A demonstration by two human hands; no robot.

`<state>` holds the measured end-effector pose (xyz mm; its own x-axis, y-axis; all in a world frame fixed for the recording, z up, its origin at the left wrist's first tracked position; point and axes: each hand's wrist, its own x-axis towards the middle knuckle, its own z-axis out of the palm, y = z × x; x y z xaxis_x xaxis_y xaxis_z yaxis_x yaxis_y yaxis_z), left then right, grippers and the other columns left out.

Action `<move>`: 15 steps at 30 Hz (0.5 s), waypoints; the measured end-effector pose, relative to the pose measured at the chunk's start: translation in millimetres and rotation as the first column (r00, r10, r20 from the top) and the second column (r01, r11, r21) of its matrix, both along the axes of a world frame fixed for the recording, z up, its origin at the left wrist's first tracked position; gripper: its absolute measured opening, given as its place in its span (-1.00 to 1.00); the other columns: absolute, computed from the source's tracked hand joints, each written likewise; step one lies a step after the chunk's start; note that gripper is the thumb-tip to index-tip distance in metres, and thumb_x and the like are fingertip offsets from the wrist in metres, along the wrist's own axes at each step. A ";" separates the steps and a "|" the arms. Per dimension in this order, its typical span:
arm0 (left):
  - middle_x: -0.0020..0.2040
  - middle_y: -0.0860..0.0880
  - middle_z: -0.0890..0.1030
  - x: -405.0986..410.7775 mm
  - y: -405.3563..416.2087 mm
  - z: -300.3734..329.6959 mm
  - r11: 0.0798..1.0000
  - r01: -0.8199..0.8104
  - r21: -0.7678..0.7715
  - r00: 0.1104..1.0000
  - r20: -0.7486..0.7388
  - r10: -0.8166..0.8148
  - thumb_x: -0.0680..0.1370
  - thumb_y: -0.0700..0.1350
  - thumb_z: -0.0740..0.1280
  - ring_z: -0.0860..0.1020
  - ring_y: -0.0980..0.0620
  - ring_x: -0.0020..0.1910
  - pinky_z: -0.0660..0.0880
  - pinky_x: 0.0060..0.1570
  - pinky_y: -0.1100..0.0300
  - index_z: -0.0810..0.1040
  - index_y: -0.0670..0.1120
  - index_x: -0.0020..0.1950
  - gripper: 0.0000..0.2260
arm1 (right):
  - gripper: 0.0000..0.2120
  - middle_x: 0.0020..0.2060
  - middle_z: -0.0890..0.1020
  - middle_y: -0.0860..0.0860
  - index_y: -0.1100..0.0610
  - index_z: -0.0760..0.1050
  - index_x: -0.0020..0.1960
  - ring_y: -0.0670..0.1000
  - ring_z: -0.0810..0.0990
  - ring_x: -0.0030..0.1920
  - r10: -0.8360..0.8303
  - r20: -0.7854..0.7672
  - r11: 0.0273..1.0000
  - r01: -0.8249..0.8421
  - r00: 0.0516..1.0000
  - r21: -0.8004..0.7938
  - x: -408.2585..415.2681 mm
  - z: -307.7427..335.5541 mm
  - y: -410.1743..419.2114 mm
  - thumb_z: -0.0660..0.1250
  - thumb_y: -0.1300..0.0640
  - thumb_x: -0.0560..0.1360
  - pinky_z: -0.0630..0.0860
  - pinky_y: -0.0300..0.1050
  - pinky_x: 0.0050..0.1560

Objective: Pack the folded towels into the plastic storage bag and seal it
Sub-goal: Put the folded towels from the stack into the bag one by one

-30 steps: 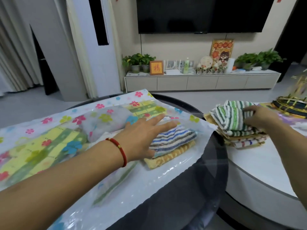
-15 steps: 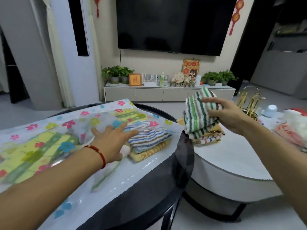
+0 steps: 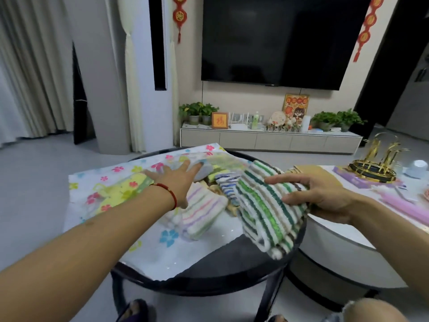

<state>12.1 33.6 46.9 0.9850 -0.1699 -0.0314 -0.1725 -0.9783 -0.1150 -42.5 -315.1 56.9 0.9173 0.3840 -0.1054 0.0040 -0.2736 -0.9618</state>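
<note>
Two hands are at work here. The right hand (image 3: 318,201) grips a green-and-white striped towel (image 3: 264,212), fingers curled over its top and thumb on the near side, and carries it in the air over the near edge of the dark round table (image 3: 232,273), just beside the mouth of the plastic storage bag (image 3: 111,182). The left hand (image 3: 176,182) lies flat, fingers spread and straight, on the flowered top sheet of the bag. Under the film there are a pastel striped towel (image 3: 202,212), a blue striped towel (image 3: 228,184) and a yellow-green towel (image 3: 120,191) further in. To the right stands a white table (image 3: 336,231); a gold rack (image 3: 376,168) stands on it, well apart from the work. I judge that the step in hand is the loading of one more towel, and the sealing is not yet begun. The next move calls for the left hand to lift the upper film so that the mouth opens, and for the right hand to slide the towel in flat, without unfolding it. Whether the mouth is open now, I cannot tell.
</note>
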 end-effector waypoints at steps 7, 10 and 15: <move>0.62 0.16 -0.18 6.2 3.3 51.9 0.993 0.034 0.112 0.997 0.063 -0.041 0.38 0.06 0.55 0.01 -0.41 0.53 0.02 0.12 -0.72 -0.36 0.29 0.52 0.14 | -0.59 0.23 0.70 -0.13 -0.02 0.69 0.26 0.00 0.66 0.13 0.037 -0.083 0.944 -0.008 0.996 0.329 42.0 -48.4 110.4 0.46 0.35 0.51 0.69 -0.09 0.04; 0.61 0.15 -0.23 10.4 5.6 71.4 0.987 0.008 0.162 0.999 0.047 -0.016 0.34 0.06 0.59 -0.09 -0.42 0.54 -0.03 0.12 -0.72 -0.41 0.30 0.50 0.21 | -0.56 0.21 0.71 0.19 0.03 0.68 0.28 0.15 0.67 0.10 -0.166 -0.172 0.725 0.239 0.971 0.646 76.7 -71.3 157.7 0.42 0.40 0.51 0.68 -0.02 0.02; 0.61 0.14 -0.22 17.5 6.8 68.1 0.984 0.010 0.175 0.999 0.035 -0.016 0.34 0.02 0.58 -0.13 -0.40 0.55 -0.02 0.14 -0.71 -0.40 0.30 0.51 0.21 | -0.51 0.22 0.67 0.11 0.10 0.56 0.41 0.11 0.72 0.12 -0.362 -0.158 0.882 0.392 0.919 0.261 88.2 -138.8 192.6 0.54 0.19 0.50 0.69 -0.01 -0.01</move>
<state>29.6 40.4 115.0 0.9838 -0.1775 -0.0259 -0.1773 -0.9402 -0.2907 45.6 -122.5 -81.9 0.9888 0.0383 -0.1445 -0.1463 0.0477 -0.9881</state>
